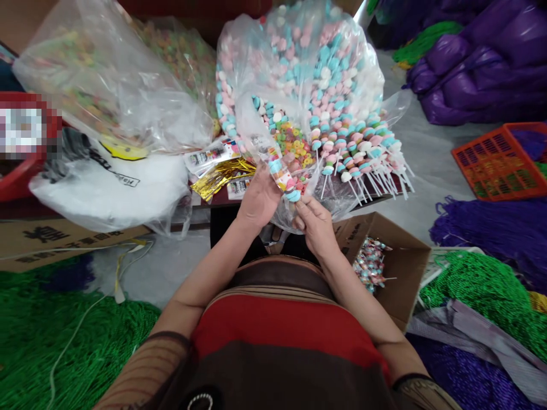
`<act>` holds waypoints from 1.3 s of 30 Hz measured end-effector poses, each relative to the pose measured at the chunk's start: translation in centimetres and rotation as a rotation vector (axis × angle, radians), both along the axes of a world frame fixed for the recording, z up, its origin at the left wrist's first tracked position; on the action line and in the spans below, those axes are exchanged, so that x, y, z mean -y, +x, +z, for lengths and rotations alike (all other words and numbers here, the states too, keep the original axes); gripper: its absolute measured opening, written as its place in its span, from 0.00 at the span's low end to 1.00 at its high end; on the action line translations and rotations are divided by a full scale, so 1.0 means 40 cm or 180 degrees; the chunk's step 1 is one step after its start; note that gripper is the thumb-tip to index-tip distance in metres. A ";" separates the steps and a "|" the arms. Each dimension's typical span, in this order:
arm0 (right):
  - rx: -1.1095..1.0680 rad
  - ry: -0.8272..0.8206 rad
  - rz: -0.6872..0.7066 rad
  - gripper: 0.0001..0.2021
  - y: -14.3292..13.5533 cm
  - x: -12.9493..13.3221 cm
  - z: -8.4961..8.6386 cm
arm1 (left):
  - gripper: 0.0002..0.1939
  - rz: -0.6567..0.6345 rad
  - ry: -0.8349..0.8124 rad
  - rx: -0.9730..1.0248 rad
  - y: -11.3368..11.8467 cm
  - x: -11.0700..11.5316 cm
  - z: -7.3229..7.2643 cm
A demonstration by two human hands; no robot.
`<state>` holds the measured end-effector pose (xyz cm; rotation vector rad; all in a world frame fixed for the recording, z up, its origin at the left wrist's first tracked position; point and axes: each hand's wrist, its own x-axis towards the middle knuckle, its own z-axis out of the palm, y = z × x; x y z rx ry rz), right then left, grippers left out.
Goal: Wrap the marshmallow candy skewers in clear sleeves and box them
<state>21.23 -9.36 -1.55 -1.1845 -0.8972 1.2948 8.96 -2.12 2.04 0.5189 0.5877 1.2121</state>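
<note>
My left hand is closed around a small printed clear wrapper. Blue, white and pink pieces of a marshmallow stick show in it and at its lower end. My right hand pinches that lower end; the stick itself is mostly hidden by the fingers. Just beyond my hands, ring-shaped gummies lie in an opened clear bag. Many marshmallow sticks are piled to the right, their white sticks toward me. Gold twist ties and printed wrappers lie to the left.
Large bags of marshmallows and gummies stand at the back. A white plastic bag lies left, beside a red basin. Below right, a cardboard box holds wrapped candies. An orange crate and green bundles lie right.
</note>
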 end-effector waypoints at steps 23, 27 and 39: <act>0.0462 -0.0086 0.0398 0.22 0.012 0.010 -0.001 | 0.16 0.0453 -0.0064 -0.0384 -0.002 -0.027 -0.005; 0.1663 0.0354 0.0046 0.15 0.021 0.024 -0.011 | 0.17 0.0664 -0.0016 -0.0196 0.015 -0.023 -0.010; 0.0985 0.0093 0.0205 0.23 -0.003 0.013 -0.001 | 0.21 0.0047 0.0224 -0.0420 0.046 0.050 -0.024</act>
